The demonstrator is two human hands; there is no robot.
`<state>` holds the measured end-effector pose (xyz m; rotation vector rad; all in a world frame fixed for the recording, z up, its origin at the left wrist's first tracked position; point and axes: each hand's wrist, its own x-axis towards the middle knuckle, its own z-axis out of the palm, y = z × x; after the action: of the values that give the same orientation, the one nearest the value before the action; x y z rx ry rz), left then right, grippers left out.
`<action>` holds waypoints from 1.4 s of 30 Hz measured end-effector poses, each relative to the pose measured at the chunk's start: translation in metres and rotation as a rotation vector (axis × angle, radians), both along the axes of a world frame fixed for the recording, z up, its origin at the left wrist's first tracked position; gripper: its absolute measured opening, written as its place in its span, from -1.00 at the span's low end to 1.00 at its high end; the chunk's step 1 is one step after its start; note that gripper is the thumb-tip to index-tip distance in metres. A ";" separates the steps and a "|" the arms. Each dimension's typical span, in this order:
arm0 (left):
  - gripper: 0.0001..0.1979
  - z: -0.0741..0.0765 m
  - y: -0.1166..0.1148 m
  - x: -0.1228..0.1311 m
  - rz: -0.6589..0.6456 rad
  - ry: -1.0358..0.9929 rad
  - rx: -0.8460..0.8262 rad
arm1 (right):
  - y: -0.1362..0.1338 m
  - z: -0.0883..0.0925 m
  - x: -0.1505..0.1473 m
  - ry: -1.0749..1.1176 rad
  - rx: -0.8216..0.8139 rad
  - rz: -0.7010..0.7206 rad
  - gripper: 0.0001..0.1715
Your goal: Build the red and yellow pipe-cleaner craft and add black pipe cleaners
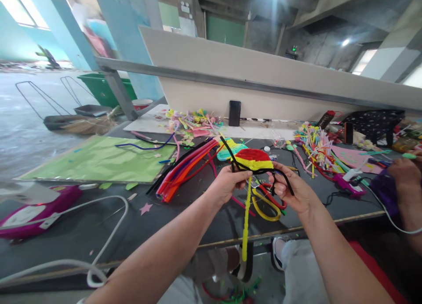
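Observation:
Between my two hands is a pipe-cleaner piece [253,155] with a red top, a yellow band and black stems along its lower edge. My left hand [232,181] pinches its left end, where a black stem sticks up. Fingers of my right hand [290,187] close on the right end, and a black stem droops past them. From the middle hangs a long yellow pipe cleaner [245,225]. Behind it lies a yellow and turquoise piece [227,148]. Yellow-handled scissors [267,207] and red handles lie on the table below. Left of my hands rests a bundle of coloured pipe cleaners [187,170].
A green sheet [99,159] covers the table's left part, near a magenta power strip [59,207] with a white cable. A phone [234,114] leans on the back board. Flower piles [316,146] stand right, beside another person's hand [405,172].

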<state>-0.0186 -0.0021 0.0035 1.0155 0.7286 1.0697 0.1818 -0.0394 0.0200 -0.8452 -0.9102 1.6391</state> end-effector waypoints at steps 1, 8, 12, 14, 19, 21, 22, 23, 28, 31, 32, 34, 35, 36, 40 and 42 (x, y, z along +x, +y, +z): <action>-0.74 0.001 0.000 0.000 0.005 -0.002 -0.004 | 0.001 -0.001 0.001 0.004 0.005 -0.003 -0.62; -0.75 -0.001 0.000 0.000 -0.006 0.004 0.007 | 0.003 -0.001 0.001 -0.047 -0.048 -0.083 -0.82; -0.75 -0.001 0.000 0.000 -0.002 0.009 0.001 | 0.005 -0.001 0.003 -0.035 -0.040 -0.090 -0.81; -0.74 -0.002 0.000 0.000 0.000 0.011 -0.005 | 0.006 -0.003 0.004 -0.040 -0.016 -0.090 -0.79; -0.74 -0.002 0.001 0.001 0.003 0.001 -0.004 | 0.007 -0.002 0.003 -0.075 0.009 -0.125 -0.71; -0.73 -0.002 0.001 0.001 0.006 0.000 -0.005 | 0.006 -0.001 0.001 -0.088 0.012 -0.144 -0.69; -0.73 -0.002 0.001 0.001 0.009 0.001 -0.007 | 0.006 -0.001 0.000 -0.093 0.017 -0.152 -0.69; -0.72 -0.002 0.001 0.001 0.013 0.002 -0.009 | 0.006 0.000 -0.001 -0.097 0.028 -0.160 -0.70; -0.72 -0.002 0.001 0.001 0.013 0.004 -0.017 | 0.007 -0.001 -0.005 -0.137 0.108 -0.191 -0.73; -0.72 -0.002 0.001 0.002 0.012 0.000 -0.022 | 0.009 -0.002 -0.007 -0.173 0.135 -0.228 -0.72; -0.72 -0.002 0.001 0.002 0.013 -0.002 -0.022 | 0.010 -0.002 -0.008 -0.178 0.141 -0.238 -0.72; -0.72 -0.003 0.001 0.002 0.016 -0.003 -0.019 | 0.011 -0.001 -0.010 -0.186 0.154 -0.255 -0.73; -0.72 -0.004 0.001 0.003 0.019 -0.003 -0.018 | 0.011 -0.001 -0.011 -0.193 0.157 -0.263 -0.73; -0.72 -0.004 0.001 0.003 0.020 -0.001 -0.017 | 0.011 0.000 -0.012 -0.203 0.158 -0.273 -0.73; -0.73 -0.005 0.001 0.004 0.019 0.001 -0.019 | 0.012 0.001 -0.016 -0.270 0.183 -0.329 -0.75; -0.73 -0.005 0.002 0.004 0.028 -0.004 -0.018 | 0.012 0.000 -0.018 -0.331 0.211 -0.364 -0.75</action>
<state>-0.0146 -0.0006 -0.0014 0.9906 0.7498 1.0868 0.1641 -0.0274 0.0204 -1.0812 -1.0632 1.0879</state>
